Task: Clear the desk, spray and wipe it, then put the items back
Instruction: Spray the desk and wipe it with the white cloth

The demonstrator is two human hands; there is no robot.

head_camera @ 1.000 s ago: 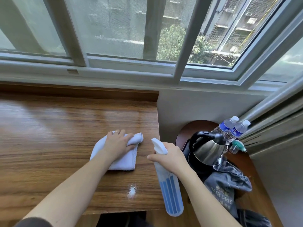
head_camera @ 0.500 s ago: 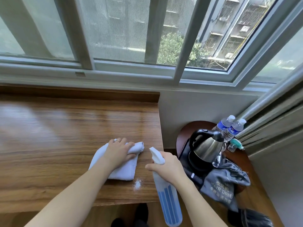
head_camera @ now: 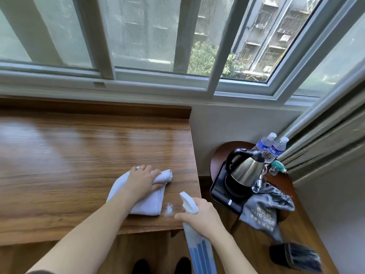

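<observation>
Left hand [head_camera: 143, 181] grips cloth [head_camera: 138, 196] | foam spot [head_camera: 168, 209] just right of it | right hand [head_camera: 203, 216] grasps spray bottle [head_camera: 197, 244].

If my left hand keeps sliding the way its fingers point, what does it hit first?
Probably nothing: beyond the left hand on the white folded cloth lies bare wooden desk, then its right edge. Depth is uncertain.

A wide sliding window [head_camera: 150, 36] with pale grey frames ran along the far wall, and daylight came through it from apartment blocks and a leafy tree [head_camera: 209, 58] outside. Beneath it was a white wall [head_camera: 237, 123]. Grey curtains [head_camera: 324, 135] hung at the right, above a wooden floor [head_camera: 256, 252].
</observation>
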